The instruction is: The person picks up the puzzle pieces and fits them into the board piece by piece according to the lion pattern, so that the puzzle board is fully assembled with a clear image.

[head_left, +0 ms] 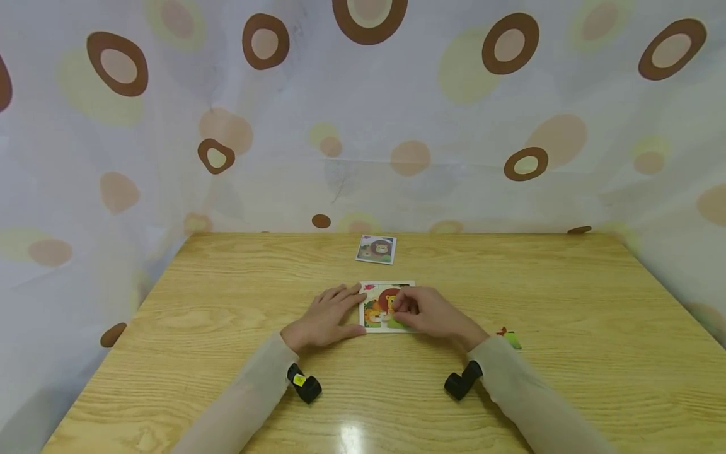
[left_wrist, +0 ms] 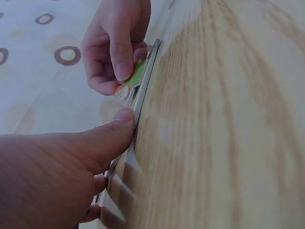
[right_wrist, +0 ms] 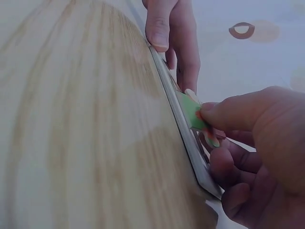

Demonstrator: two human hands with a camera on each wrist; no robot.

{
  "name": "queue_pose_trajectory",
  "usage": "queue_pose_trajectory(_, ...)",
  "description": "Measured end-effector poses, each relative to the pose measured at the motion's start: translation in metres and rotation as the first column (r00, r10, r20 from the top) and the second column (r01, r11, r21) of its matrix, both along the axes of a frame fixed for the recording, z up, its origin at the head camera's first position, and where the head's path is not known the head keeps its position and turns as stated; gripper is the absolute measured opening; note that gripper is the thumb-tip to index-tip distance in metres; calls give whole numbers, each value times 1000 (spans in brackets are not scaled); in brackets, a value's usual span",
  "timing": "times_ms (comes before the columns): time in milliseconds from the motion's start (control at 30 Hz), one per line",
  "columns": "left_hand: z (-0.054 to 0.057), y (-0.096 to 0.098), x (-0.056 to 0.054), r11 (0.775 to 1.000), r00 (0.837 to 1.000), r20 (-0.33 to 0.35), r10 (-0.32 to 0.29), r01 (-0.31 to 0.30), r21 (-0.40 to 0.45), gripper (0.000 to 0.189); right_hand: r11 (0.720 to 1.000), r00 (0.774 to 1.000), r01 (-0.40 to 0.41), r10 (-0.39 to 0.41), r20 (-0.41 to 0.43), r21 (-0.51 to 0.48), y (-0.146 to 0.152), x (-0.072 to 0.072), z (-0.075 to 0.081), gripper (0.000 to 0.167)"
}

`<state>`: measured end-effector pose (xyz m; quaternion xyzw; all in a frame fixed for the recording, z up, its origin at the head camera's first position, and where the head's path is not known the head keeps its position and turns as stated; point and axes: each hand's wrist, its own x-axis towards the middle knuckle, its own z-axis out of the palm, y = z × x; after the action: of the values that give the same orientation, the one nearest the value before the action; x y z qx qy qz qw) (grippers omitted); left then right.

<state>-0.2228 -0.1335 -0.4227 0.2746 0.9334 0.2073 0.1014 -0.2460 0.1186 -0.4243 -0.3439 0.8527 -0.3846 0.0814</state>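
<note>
A small jigsaw puzzle with a white-bordered tray [head_left: 387,282] lies on the table, showing part of a lion picture. My left hand [head_left: 324,320] lies along the tray's left side, fingers extended, fingertips and thumb touching its edge. Over the tray's right part, my right hand [head_left: 435,312] pinches a puzzle piece between thumb and fingers. Green with some orange, that puzzle piece [right_wrist: 191,110] stands tilted against the tray in the right wrist view. My fingers hide much of the tray's right side in the head view.
Beyond the tray lies a picture card [head_left: 375,250] with a similar lion. Beside my right wrist is a loose green and red piece [head_left: 512,338], partly hidden by the sleeve. A patterned cloth [head_left: 363,189] hangs behind the wooden table [head_left: 255,271].
</note>
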Motion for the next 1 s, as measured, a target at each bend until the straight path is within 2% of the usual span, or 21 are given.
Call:
queue_pose_trajectory(167, 0, -1, 0, 1000, 1000, -7, 4, -4, 1, 66, 1000, 1000, 6, -6, -30, 11, -7, -3, 0, 4)
queue_pose_trajectory(367, -1, -1, -1, 1000, 1000, -11, 8, -8, -4, 66, 997, 995, 59, -54, -83, 51, -16, 1, -1, 4)
queue_pose_trajectory(600, -5, -2, -2, 1000, 1000, -9, 7, -7, -3, 66, 992, 984, 107, -95, -152, 71, -22, 5, -2, 6)
queue_pose_trajectory(833, -3, -2, -1, 1000, 1000, -5, 2, -2, 2, 67, 985, 969, 135, -109, -222, 107, -23, 5, -2, 5)
queue_pose_trajectory(1000, -2, -1, -1, 1000, 1000, -3, -5, 5, 9, 66, 986, 973, 140, -119, -198, 96, -23, 3, -4, 5)
